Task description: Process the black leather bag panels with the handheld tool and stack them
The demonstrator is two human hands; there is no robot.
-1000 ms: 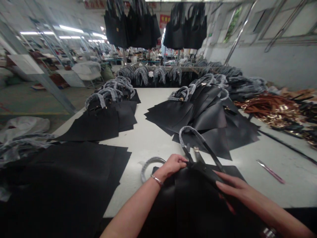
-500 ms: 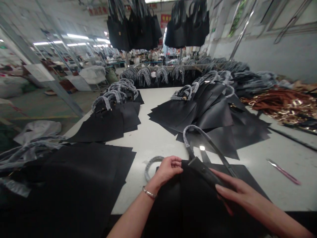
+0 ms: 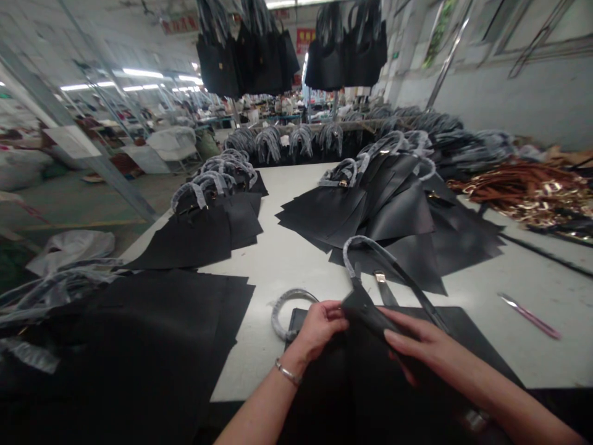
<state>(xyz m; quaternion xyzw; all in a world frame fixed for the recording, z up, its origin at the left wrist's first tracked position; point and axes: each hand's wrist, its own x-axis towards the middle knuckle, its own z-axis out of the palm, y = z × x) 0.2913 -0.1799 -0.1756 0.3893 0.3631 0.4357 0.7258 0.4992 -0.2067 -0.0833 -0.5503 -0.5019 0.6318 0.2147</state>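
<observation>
A black leather panel (image 3: 445,316) lies at the table's front edge, below both hands. My left hand (image 3: 323,327) has its fingers pinched on the edge of a black leather piece (image 3: 365,312). My right hand (image 3: 417,340) grips the same folded piece from the right, thumb on top. A plastic-wrapped handle (image 3: 370,242) arches up from the piece. Another wrapped handle (image 3: 279,309) loops on the table left of my left hand. A strap with a metal buckle (image 3: 380,278) sticks out behind the held piece.
Stacked black panels lie at the left (image 3: 157,309), back left (image 3: 204,228) and back right (image 3: 398,198). A pink-handled tool (image 3: 532,316) rests on the white table (image 3: 278,259) at right, near brown straps (image 3: 514,185). Black bags (image 3: 264,62) hang above.
My left hand has moved slightly right and down. My right hand has shifted left with the leather piece, and the two hands are closer together.
</observation>
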